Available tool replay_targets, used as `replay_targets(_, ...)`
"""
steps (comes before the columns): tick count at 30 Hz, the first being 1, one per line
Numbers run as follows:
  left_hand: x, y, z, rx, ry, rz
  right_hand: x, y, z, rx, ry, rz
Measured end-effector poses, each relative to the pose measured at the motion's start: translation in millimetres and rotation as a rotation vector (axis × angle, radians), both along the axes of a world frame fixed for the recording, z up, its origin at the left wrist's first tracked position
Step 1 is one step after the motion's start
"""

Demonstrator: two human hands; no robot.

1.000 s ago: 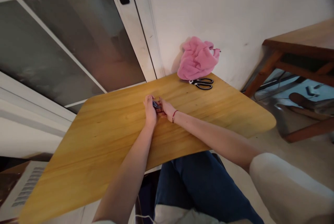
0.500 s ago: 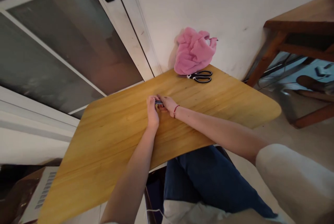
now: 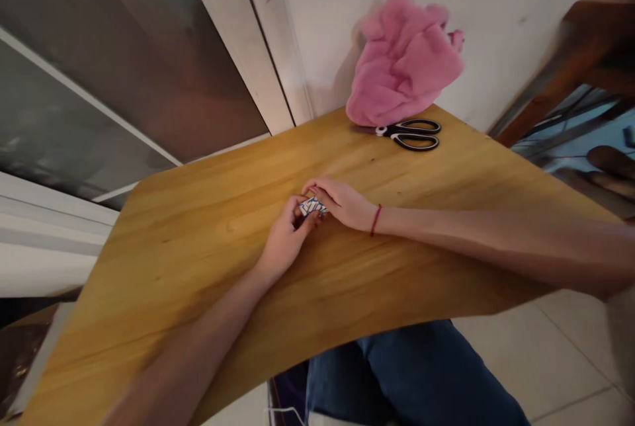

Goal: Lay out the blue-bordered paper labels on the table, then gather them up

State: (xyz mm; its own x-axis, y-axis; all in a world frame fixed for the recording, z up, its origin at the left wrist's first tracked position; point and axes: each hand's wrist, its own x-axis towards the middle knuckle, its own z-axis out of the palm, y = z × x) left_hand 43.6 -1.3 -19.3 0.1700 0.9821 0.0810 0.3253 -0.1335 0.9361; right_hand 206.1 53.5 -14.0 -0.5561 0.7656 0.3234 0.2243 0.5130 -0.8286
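Note:
Both of my hands meet near the middle of a light wooden table [image 3: 208,241]. Between their fingertips is a small folded piece of paper [image 3: 312,206], white with a blue pattern. My left hand [image 3: 285,237] pinches its near left side. My right hand [image 3: 342,202], with a red string around the wrist, covers its far right side and presses it against the tabletop. Most of the paper is hidden by the fingers.
A crumpled pink cloth [image 3: 404,62] leans on the white wall at the table's far corner, with black-handled scissors [image 3: 411,133] lying just in front of it. A sliding glass door [image 3: 99,82] runs along the left. A darker wooden table [image 3: 595,36] stands at the right.
The camera has dropped closer and swung left, so hands and table look larger. The patterned paper now shows between my fingers, and my right hand lies flatter over it.

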Motion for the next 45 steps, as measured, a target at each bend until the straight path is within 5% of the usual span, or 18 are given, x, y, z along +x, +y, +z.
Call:
replay_targets(6, -9.9, -9.1, 7.6, 0.079, 0.225, 0.130, 11.3, 1.5, 2.8, 0.132, -0.208, 0.182)
replay_targets(11, -8.2, -13.8, 12.2, 0.271, 0.487, 0.118, 17.4, 2.8, 5.3, 0.233, -0.337, 0.149)
replay_targets(20, -8.6, -14.3, 9.9, 0.342, 0.944, 0.077, 17.0, -0.7, 5.9, 0.294, -0.555, 0.083)
replay_targets(25, -7.5, -10.3, 11.5, 0.352, 0.880, -0.037, 17.4, -0.1, 4.2, 0.298, -0.568, 0.121)
replay_targets(34, -9.3, -14.5, 15.3, 0.335, 0.652, 0.037, 18.6, -4.9, 10.7, 0.164, -0.483, 0.017)
replay_targets(45, -9.8, -13.5, 16.1, 0.269, 0.625, 0.003, 19.9, -6.3, 8.7, 0.276, -0.512, 0.034)
